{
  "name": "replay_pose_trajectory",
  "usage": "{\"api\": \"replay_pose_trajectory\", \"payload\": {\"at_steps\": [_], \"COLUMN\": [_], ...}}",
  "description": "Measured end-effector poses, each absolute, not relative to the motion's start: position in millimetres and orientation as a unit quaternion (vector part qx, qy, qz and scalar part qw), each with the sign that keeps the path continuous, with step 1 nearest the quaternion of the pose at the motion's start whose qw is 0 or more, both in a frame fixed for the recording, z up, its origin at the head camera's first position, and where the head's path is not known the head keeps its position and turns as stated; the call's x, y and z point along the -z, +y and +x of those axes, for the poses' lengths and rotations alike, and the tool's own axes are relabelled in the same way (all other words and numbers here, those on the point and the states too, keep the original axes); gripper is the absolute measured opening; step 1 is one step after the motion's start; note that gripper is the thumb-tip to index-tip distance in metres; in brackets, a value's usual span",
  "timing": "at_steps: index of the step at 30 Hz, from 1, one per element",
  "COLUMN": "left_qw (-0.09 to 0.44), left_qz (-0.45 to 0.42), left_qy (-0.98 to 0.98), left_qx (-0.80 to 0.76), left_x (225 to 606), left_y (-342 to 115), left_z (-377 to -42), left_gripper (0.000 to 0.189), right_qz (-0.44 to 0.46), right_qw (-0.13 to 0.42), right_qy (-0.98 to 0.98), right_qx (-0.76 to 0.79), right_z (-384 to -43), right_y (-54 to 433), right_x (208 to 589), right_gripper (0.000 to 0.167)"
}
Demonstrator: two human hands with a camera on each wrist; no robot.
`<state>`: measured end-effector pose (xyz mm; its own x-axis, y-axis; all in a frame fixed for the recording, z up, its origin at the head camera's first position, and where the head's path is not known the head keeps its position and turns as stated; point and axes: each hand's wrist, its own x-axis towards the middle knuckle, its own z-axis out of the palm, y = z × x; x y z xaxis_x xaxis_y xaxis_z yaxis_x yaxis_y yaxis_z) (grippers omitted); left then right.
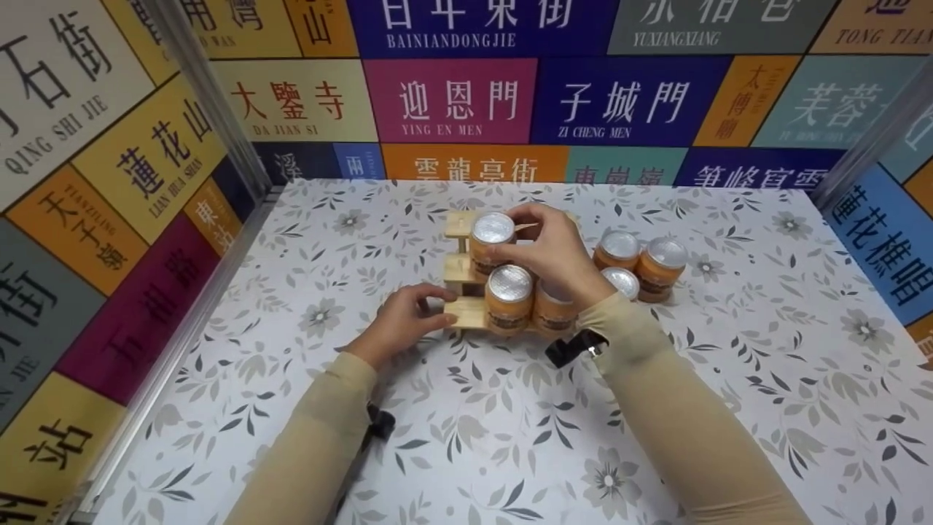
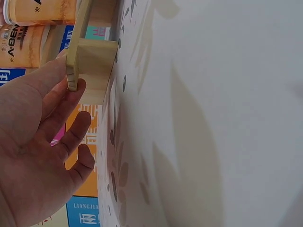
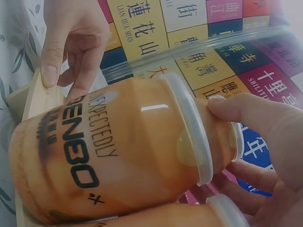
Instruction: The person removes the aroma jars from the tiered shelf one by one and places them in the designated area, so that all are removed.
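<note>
A stepped wooden rack (image 1: 466, 313) stands on the table. My left hand (image 1: 408, 317) pinches the left end of its lowest step, and in the left wrist view thumb and fingertips lie on either side of the board (image 2: 72, 66). My right hand (image 1: 557, 248) grips an orange jar (image 1: 493, 232) with a silver lid, upright at the middle step; its base is hidden. Two similar jars stand on the lowest step: a left one (image 1: 509, 310) and a right one (image 1: 554, 313), partly covered by my right wrist. The right wrist view shows the held jar (image 3: 218, 137) behind a front jar (image 3: 109, 146).
To the right of the rack several more jars stand close together on the table, among them a far-right jar (image 1: 660, 273) and a back jar (image 1: 618, 251). The table (image 1: 466, 437) has a leaf-and-flower cover. Panels with printed signs (image 1: 452, 102) enclose its back and sides.
</note>
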<state>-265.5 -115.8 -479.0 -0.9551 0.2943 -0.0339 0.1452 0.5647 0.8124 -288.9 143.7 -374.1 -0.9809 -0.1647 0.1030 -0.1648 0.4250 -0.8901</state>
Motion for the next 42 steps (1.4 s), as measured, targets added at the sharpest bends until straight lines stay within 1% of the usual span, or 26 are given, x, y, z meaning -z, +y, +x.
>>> {"api": "replay_pose_trajectory", "payload": {"at_steps": [4, 9, 16, 21, 25, 31, 42], "left_qw": [0.075, 0.072, 0.078, 0.078, 0.081, 0.090, 0.092], "left_qz": [0.133, 0.141, 0.144, 0.142, 0.138, 0.128, 0.117], "left_qy": [0.879, 0.877, 0.876, 0.880, 0.881, 0.879, 0.877], "left_qx": [-0.452, -0.454, -0.453, -0.447, -0.445, -0.450, -0.457], "left_x": [477, 476, 479, 481, 481, 480, 482], "left_y": [-115, -116, -115, -114, -115, -115, -116], "left_z": [-268, -269, -268, -268, -267, -267, -264], "left_gripper": [0.032, 0.033, 0.033, 0.033, 0.032, 0.033, 0.032], "right_qz": [0.091, 0.077, 0.068, 0.056, 0.038, 0.022, 0.011], "right_qw": [0.007, 0.033, 0.093, 0.132, 0.143, 0.163, 0.173], "right_qy": [-0.833, -0.815, -0.772, -0.759, -0.753, -0.759, -0.762], "right_qx": [-0.546, -0.573, -0.625, -0.635, -0.641, -0.630, -0.624], "right_z": [-288, -284, -282, -280, -277, -271, -261], "right_y": [147, 152, 164, 173, 181, 196, 228], "right_x": [371, 365, 372, 373, 371, 370, 373], "right_gripper": [0.057, 0.056, 0.057, 0.053, 0.050, 0.053, 0.052]}}
